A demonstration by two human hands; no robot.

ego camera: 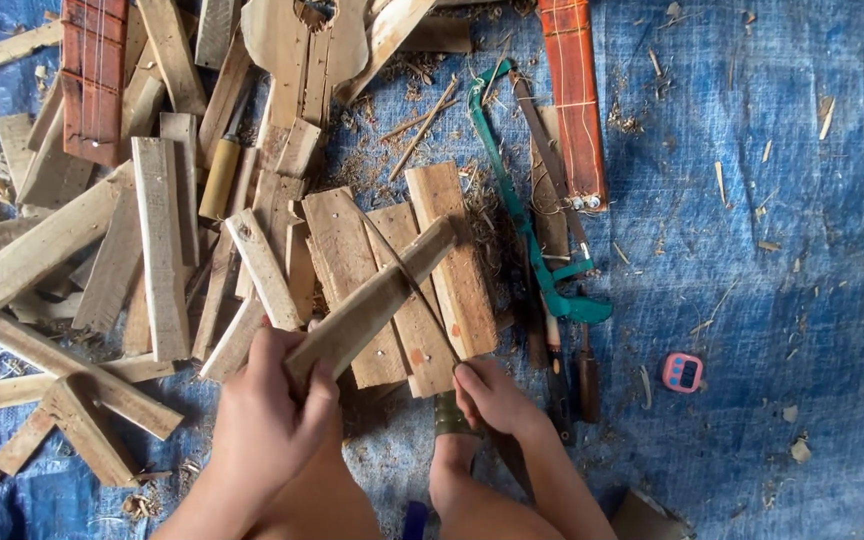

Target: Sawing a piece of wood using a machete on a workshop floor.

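My left hand point(272, 410) grips the near end of a rough wooden slat point(377, 300), which slants up to the right over a few flat boards point(452, 255). My right hand point(492, 398) is closed on the wrapped handle point(449, 415) of a long thin blade point(414, 292). The blade runs up and to the left and crosses the slat near its middle. Both hands sit low in the view, above my knees.
A heap of scrap slats point(102, 250) fills the left side on a blue tarp point(782, 250). A green saw frame point(522, 220), dark-handled tools point(587, 375), red fretted necks point(574, 100) point(92, 80), an unfinished instrument body point(302, 40), a yellow-handled chisel point(220, 178) and a pink timer point(682, 372) lie around.
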